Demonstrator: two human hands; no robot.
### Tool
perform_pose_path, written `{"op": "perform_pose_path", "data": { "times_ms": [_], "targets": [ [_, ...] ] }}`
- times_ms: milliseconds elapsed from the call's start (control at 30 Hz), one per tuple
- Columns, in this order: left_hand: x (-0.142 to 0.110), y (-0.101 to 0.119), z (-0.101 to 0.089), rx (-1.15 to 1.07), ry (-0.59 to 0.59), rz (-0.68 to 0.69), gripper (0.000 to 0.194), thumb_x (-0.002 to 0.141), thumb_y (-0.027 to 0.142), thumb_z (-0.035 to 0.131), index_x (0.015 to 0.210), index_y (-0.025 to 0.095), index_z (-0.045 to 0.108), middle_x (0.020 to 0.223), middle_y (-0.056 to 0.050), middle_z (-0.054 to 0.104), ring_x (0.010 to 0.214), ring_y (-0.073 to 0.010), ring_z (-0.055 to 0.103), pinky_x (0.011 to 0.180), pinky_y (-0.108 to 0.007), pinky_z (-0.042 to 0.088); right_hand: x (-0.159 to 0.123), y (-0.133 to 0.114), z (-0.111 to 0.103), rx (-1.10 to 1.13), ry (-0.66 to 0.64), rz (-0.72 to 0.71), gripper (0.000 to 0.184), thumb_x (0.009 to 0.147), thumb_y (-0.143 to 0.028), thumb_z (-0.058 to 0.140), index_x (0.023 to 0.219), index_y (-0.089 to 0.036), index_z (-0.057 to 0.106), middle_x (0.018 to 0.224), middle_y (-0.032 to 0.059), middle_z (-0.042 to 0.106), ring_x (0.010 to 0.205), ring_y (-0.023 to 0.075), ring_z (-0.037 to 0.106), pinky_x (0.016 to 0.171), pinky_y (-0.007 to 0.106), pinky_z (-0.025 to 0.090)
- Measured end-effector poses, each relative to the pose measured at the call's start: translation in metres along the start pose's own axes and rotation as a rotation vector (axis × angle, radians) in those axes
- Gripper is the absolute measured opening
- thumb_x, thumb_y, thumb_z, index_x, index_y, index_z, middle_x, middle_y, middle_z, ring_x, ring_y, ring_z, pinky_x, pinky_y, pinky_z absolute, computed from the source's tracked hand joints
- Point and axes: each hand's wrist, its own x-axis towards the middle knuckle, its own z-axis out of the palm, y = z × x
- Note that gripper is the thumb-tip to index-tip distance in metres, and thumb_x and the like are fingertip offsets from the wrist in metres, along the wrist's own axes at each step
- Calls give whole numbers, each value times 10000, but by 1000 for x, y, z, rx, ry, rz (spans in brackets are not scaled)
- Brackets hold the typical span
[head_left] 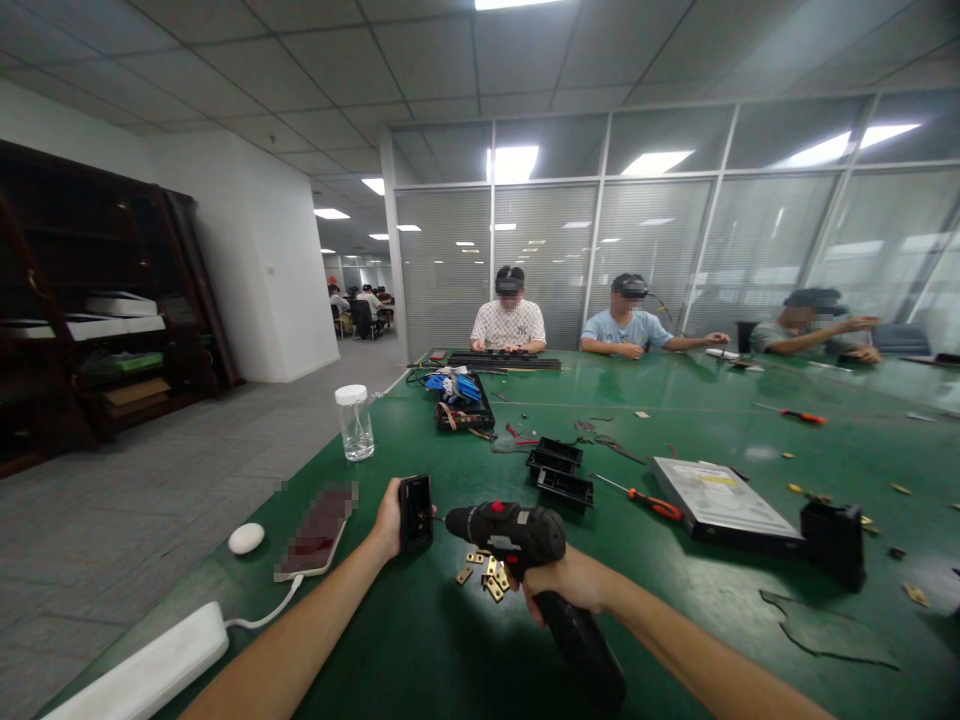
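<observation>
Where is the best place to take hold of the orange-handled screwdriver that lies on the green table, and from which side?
Probably grip the orange-handled screwdriver by its thick orange handle, not the thin metal shaft. It lies flat on the green table, handle pointing right beside the grey flat drive case. Come from above, since the case crowds its right side. The right hand holds the black power drill.

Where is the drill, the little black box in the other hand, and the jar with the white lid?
drill point(517, 528), head view, on its black body.
little black box point(415, 513), head view, on its front face.
jar point(355, 430), head view, on its clear glass side.
</observation>
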Motion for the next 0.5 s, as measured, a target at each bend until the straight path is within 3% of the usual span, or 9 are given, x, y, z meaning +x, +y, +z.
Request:
{"op": "perform_pose_path", "data": {
  "times_ms": [500],
  "targets": [
    [-1, 0, 1, 5, 7, 19, 394, 613, 482, 334, 632, 128, 505, 532, -77, 555, 481, -186, 523, 452, -275, 377, 0, -4, 2, -7, -9, -6, 193, 552, -140, 397, 724, -118, 482, 473, -18, 486, 434, 77, 454, 432, 181, 342]
  ]
}}
